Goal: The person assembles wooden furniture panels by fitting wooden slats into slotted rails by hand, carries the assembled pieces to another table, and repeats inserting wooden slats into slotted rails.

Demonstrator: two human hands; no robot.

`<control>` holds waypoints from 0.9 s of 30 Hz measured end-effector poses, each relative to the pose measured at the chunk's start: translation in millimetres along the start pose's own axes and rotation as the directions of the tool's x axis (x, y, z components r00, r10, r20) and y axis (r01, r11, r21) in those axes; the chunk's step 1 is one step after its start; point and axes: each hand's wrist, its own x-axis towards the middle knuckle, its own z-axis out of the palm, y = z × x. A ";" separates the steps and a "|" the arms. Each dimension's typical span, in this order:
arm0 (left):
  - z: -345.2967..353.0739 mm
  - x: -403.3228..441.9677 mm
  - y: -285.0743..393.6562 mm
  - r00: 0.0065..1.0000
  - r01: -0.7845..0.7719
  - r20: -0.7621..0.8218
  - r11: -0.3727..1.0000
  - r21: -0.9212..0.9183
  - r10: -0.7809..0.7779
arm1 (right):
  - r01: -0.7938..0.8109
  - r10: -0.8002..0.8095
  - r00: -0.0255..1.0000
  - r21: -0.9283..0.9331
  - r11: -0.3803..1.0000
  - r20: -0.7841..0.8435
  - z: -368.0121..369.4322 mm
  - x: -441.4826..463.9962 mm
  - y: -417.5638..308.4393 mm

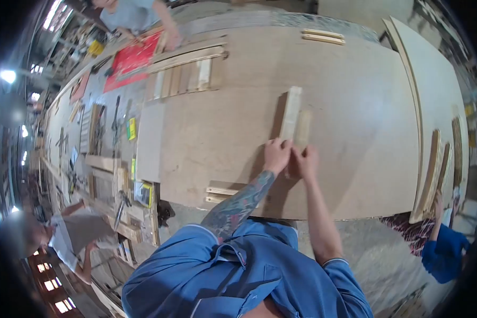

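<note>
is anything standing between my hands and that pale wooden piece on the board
Nothing visible is: your left hand is at the near end of the pale wooden piece, your right hand close beside it.

Both hands [277,155] [306,160] close together, fingers [286,144] curled, forearms [325,230] angled inward.

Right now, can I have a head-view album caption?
Left hand on a wooden strip, right hand close beside it.
</note>
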 end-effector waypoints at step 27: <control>-281.9 18.1 -190.9 0.935 0.127 -0.349 0.976 0.175 -0.059 | -0.169 0.152 0.982 -0.163 0.972 -0.109 171.9 -70.5 -160.8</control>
